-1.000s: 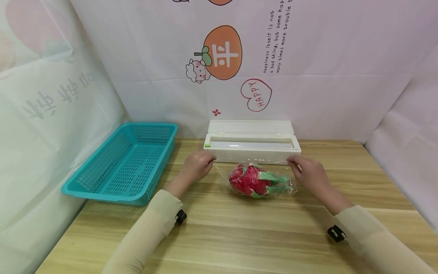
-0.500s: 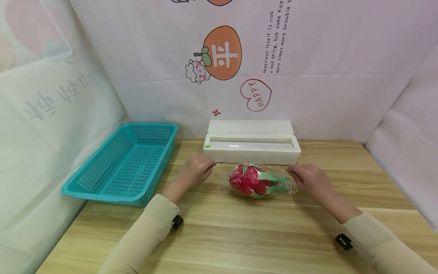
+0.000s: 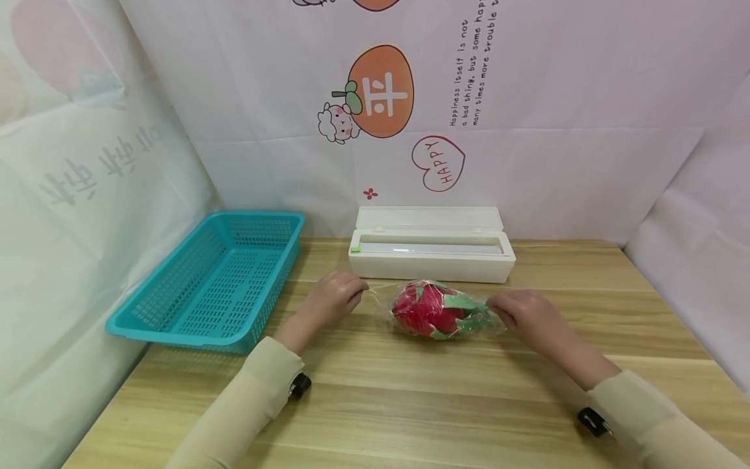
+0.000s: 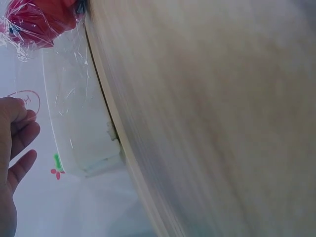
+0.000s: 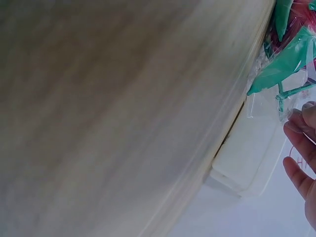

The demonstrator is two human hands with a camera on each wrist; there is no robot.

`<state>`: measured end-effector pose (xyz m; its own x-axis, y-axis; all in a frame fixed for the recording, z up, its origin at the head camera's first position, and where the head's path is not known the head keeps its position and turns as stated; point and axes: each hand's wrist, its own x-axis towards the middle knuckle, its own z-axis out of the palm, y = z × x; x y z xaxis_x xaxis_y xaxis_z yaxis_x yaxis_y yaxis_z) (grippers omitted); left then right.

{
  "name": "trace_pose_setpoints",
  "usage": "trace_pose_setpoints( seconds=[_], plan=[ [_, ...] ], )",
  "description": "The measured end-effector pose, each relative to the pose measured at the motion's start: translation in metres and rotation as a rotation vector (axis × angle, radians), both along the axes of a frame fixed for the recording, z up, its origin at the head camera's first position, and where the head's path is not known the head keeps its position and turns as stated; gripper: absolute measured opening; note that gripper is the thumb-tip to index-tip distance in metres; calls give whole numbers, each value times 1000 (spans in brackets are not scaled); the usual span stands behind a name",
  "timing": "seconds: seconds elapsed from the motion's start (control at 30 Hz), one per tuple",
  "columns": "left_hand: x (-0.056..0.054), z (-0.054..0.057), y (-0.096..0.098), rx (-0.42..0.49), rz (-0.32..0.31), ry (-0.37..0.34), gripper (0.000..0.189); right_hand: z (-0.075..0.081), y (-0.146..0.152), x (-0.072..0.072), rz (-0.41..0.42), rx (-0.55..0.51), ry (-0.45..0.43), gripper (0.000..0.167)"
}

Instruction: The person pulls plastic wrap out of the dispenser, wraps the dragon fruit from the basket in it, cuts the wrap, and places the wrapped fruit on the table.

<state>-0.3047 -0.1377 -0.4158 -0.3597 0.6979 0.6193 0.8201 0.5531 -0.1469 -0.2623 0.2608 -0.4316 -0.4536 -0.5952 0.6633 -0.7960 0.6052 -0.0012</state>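
A red dragon fruit (image 3: 426, 311) with green leafy scales lies on the wooden table in the head view, wrapped in clear cling film (image 3: 382, 301). My left hand (image 3: 333, 298) pinches the film's edge left of the fruit, and a thin strip stretches between them. On the other side, my right hand (image 3: 530, 316) pinches film close to the green tip. In the left wrist view, thumb and forefinger of the left hand (image 4: 17, 129) meet while other fingers stay looser. The right wrist view shows the right hand (image 5: 302, 140) at the film beside a green scale (image 5: 282, 64).
Behind the fruit stands a white cling film box (image 3: 430, 268), its lid (image 3: 430, 218) raised and a roll inside. A turquoise basket (image 3: 176, 337) sits at the left by the cloth wall. Printed white cloth (image 3: 556, 169) encloses the back and sides.
Both hands have come down and nearer to me, drawing the film's edge from in front of the white box toward the fruit. The right hand is now closer to the green tip.
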Motion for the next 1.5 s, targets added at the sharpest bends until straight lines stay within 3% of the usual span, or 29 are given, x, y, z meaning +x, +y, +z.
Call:
trace_pose_setpoints(
  seconds=[0.37, 0.5, 0.67, 0.8, 0.93, 1.17, 1.33, 1.5],
  plan=[
    [3, 1, -1, -15, -27, -28, 10, 1, -1, 3, 2, 51, -23, 28],
    [5, 4, -1, -21, -19, -50, 10, 3, 1, 4, 6, 48, -26, 19],
    [9, 10, 1, -8, -5, -56, 12, 11, 1, 5, 4, 20, 14, 52],
    [9, 15, 9, -17, 2, -81, 24, 16, -1, 5, -13, 14, 14, 48],
    [10, 18, 19, -54, -5, -186, 44, 17, -3, 6, -55, 48, -66, 35],
    [12, 20, 38, -133, 1, -432, 60, 11, -10, 4, -101, 147, -240, 54],
    [11, 16, 48, -171, -31, -475, 67, 6, -12, 2, -65, 174, -278, 68],
    [14, 12, 52, -145, -18, -570, 57, 6, -18, 0, -49, 204, -363, 74]
  ],
)
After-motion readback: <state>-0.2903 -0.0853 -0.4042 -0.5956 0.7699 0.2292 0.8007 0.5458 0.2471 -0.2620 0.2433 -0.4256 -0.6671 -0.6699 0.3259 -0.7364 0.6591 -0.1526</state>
